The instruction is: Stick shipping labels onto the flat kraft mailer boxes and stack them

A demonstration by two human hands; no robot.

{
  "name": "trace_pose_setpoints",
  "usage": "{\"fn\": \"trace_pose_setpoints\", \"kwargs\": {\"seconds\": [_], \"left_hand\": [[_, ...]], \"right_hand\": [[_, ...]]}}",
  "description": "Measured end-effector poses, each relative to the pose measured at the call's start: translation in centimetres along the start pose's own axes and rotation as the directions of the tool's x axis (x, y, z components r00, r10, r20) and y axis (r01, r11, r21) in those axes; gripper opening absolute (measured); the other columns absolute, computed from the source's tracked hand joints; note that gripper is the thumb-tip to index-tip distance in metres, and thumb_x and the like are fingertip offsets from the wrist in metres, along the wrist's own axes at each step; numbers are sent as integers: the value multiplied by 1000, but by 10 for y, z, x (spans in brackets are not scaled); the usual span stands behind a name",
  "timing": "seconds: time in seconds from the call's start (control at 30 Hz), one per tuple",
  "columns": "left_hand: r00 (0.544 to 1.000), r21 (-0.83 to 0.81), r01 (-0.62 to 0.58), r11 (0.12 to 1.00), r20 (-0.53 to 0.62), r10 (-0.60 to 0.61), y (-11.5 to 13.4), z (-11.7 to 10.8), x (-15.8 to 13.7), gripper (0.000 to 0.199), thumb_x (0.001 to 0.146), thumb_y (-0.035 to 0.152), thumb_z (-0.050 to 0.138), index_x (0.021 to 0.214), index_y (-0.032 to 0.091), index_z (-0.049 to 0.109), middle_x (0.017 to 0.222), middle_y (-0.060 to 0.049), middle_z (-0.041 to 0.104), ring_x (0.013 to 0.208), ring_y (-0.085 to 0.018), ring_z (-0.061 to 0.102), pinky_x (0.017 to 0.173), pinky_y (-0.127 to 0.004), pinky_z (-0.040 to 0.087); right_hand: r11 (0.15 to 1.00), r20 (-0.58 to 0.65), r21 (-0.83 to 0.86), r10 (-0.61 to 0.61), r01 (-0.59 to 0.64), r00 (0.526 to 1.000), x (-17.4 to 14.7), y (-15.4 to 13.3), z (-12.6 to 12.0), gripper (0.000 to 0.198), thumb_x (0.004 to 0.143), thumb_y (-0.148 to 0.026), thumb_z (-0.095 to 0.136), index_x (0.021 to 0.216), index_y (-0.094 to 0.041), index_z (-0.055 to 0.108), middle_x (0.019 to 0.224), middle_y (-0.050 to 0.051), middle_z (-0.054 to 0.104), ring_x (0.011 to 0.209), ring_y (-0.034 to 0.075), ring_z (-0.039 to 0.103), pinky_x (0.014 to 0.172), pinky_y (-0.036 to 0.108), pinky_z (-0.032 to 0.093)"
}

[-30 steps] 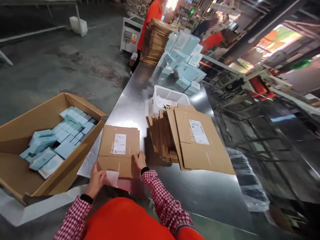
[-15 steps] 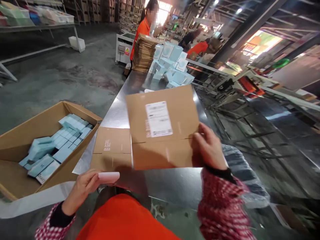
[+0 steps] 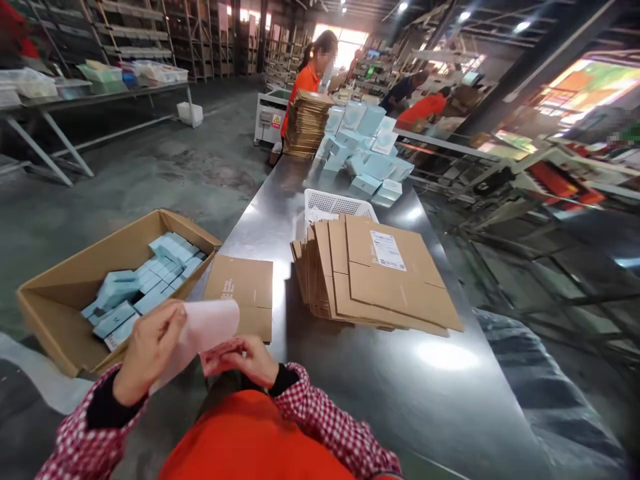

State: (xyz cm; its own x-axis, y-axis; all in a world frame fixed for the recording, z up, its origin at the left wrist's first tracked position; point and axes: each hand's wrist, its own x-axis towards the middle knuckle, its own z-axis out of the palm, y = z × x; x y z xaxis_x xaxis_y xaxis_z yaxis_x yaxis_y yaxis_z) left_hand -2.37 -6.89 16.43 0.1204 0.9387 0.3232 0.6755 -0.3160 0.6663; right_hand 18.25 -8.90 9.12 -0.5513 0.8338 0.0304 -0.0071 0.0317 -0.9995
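In the head view my left hand [image 3: 153, 350] grips a curled white label strip [image 3: 213, 320] between thumb and fingers. My right hand [image 3: 250, 360] pinches the lower end of the same strip. Just beyond both hands, a flat brown carton [image 3: 245, 283] with white print lies at the table's left edge. To the right, a fanned stack of flat cartons [image 3: 335, 273] rests on the metal table. The top one bears a white label [image 3: 389, 251].
An open cardboard box [image 3: 55, 307] of light-blue boxes stands at the left, by a trailing white strip [image 3: 40, 380]. Behind the stack is a white basket [image 3: 345, 200]. Piled blue boxes [image 3: 367, 143] and tall folded cartons [image 3: 307, 123] are farther back, near an orange-shirted person [image 3: 305, 80].
My right hand has let go of the labelled carton, which now lies on the stack, and has moved left to the label strip. My left hand has risen, with more strip showing.
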Motion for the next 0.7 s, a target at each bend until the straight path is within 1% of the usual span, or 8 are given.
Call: {"fn": "trace_pose_setpoints", "kwargs": {"seconds": [0.1, 0.17, 0.27, 0.37, 0.43, 0.53, 0.6, 0.7], "left_hand": [[992, 32, 96, 995, -88, -93, -25, 11, -6, 45, 91, 41, 44, 128, 15, 49, 132, -16, 51, 126, -29, 45, 92, -40, 46], [997, -62, 76, 995, 36, -74, -33, 26, -18, 54, 85, 44, 55, 132, 20, 45, 138, -14, 47, 129, -29, 42, 100, -44, 42], [960, -244, 189, 951, 249, -127, -37, 52, -34, 45, 78, 41, 65, 117, 22, 54, 118, -9, 62, 110, -25, 59, 95, -40, 48], [906, -355, 415, 838, 249, -343, -43, 71, -39, 33, 79, 42, 61, 104, 20, 56, 94, -6, 69, 89, -22, 66, 79, -33, 53], [870, -394, 493, 775, 246, -428, -50, 77, -37, 34, 79, 46, 61, 102, 20, 56, 84, -3, 70, 78, -20, 67, 70, -30, 53], [859, -396, 511, 763, 270, -436, -59, 79, -31, 33, 79, 46, 61, 99, 20, 59, 81, -2, 70, 72, -19, 66, 64, -26, 51], [870, -388, 490, 780, 275, -410, -63, 79, -26, 28, 80, 44, 60, 94, 20, 62, 84, -2, 71, 73, -18, 65, 65, -25, 50], [885, -388, 457, 801, 288, -365, -67, 81, -20, 25, 82, 43, 57, 83, 19, 65, 78, -1, 70, 73, -16, 64, 66, -23, 48]], "right_hand": [[993, -83, 101, 71, -63, 994, 7, 10, 8, 36, 83, -48, 60, 98, -18, 73, 94, 8, 72, 88, 24, 67, 80, 38, 54], [985, -24, 141, 104, -100, 994, 6, 9, 3, 35, 84, -47, 60, 99, -18, 72, 94, 7, 71, 89, 24, 66, 81, 37, 54], [978, -80, 139, 169, -157, 982, 9, 14, 1, 36, 81, -49, 63, 96, -17, 70, 89, 5, 70, 82, 20, 64, 78, 34, 52], [972, -223, 45, 233, -229, 947, 17, 30, 1, 39, 76, -48, 69, 96, -15, 67, 82, 3, 66, 73, 16, 59, 70, 30, 51], [970, -335, -43, 211, -239, 918, 23, 37, -1, 44, 72, -46, 73, 102, -16, 64, 86, 4, 62, 74, 16, 58, 69, 29, 50], [970, -400, -140, 127, -197, 908, 33, 36, -6, 39, 74, -42, 72, 103, -18, 65, 93, 5, 59, 81, 17, 58, 71, 28, 51], [965, -368, -189, 102, -182, 924, 38, 31, -8, 25, 80, -40, 66, 91, -19, 68, 86, 4, 60, 80, 16, 58, 72, 28, 49], [957, -375, -219, 99, -192, 922, 44, 29, -8, 22, 82, -39, 62, 85, -18, 69, 78, 3, 62, 75, 16, 57, 69, 27, 47]]}}
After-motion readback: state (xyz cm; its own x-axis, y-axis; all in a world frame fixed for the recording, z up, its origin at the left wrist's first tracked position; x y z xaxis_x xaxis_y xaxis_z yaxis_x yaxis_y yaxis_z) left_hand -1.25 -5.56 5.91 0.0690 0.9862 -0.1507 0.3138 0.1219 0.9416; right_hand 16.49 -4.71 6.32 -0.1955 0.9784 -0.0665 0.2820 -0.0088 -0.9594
